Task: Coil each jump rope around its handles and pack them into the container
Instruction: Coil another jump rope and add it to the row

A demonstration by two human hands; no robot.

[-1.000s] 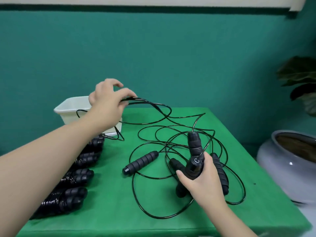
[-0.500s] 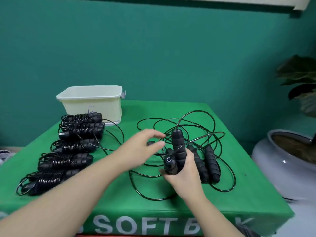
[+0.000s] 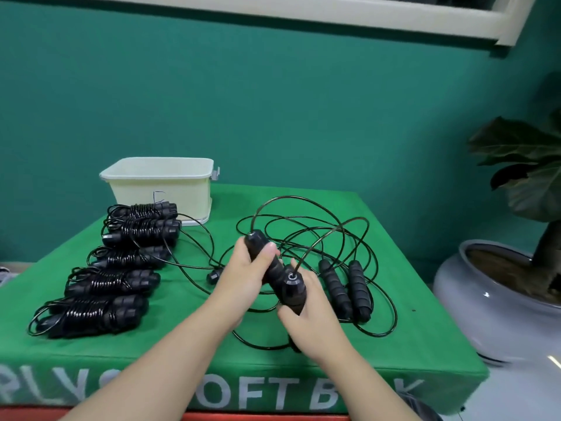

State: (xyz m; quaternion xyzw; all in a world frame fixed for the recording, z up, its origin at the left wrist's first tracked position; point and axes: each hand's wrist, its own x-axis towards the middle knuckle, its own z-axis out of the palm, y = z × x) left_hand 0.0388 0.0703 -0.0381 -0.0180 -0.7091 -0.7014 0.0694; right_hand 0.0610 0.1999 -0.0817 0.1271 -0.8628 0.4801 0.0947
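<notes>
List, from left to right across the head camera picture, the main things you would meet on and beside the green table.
Row of coiled jump ropes → white container → left hand → right hand → two loose handles → grey plant pot.

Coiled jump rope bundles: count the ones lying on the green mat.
5, all in a column on the mat's left side: one beside the white container, then, and the nearest. The container's inside is hidden.
</notes>
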